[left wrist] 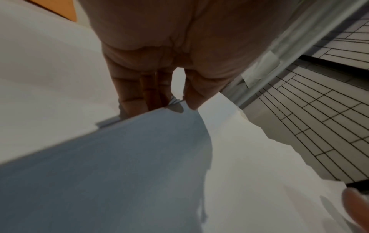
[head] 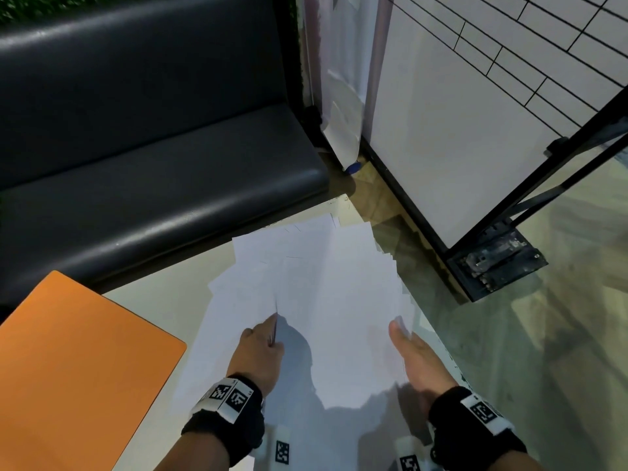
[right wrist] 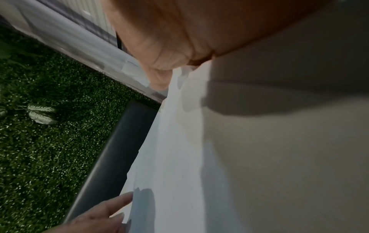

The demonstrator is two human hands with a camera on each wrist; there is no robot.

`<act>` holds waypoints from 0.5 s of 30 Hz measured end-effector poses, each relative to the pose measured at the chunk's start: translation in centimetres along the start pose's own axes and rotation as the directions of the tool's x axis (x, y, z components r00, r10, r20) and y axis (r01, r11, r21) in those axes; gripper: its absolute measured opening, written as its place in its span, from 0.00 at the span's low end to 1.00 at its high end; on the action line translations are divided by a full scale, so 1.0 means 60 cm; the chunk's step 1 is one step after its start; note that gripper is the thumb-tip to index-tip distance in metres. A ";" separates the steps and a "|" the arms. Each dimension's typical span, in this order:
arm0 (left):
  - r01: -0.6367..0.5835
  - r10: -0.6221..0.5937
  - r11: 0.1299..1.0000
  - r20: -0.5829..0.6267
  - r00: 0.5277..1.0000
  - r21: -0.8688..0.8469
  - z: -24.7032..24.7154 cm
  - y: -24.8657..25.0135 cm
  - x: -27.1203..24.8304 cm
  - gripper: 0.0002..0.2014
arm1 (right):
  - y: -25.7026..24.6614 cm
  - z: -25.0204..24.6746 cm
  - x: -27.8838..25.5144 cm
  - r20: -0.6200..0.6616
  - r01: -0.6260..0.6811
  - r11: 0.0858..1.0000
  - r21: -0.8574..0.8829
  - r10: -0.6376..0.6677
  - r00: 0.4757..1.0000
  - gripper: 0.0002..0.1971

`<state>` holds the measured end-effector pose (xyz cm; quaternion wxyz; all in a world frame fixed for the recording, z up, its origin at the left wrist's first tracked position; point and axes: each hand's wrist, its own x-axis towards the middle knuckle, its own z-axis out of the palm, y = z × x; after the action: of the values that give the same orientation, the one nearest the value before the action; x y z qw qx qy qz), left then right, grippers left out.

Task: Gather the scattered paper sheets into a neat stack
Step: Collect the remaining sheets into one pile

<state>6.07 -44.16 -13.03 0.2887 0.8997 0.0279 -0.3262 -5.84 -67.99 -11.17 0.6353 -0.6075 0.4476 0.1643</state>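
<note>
The paper sheets (head: pixel 316 300) are bunched above the table (head: pixel 159 300) but fanned and uneven, left grip (head: pixel 261 351) and right grip (head: pixel 414 358) each clamped on an edge; squaring remains.

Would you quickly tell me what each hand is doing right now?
Left hand: pinching one edge of the paper sheets.
Right hand: gripping the sheets' opposite edge, thumb on top.

Matt white paper sheets (head: pixel 323 283); black bench (head: pixel 153 158) w/ smooth, glossy leather-like upholstery; smooth matt orange tabletop (head: pixel 74 362); smooth white wall tiles (head: pixel 560 25); black cloth wristbands (head: pixel 221 433).
</note>
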 end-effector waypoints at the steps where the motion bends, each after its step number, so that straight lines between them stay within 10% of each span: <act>1: -0.005 0.005 1.000 -0.008 1.000 -0.011 -0.002 0.004 -0.002 0.30 | 0.003 0.000 0.003 0.013 0.020 1.000 -0.008 -0.020 1.000 0.34; 9: -0.154 0.156 0.985 0.028 0.987 -0.075 -0.010 0.013 -0.015 0.22 | 0.035 0.007 -0.007 0.138 -0.061 0.954 0.294 0.021 0.990 0.14; 15: -0.019 0.013 0.999 -0.154 0.988 -0.041 -0.039 -0.029 0.002 0.19 | 0.034 -0.035 -0.036 0.017 0.050 0.949 0.312 -0.058 0.998 0.08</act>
<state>7.12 -41.48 -12.50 0.3074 0.9161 0.0497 -0.2527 -9.34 -68.76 -10.52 0.7332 -0.5096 0.4427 0.0823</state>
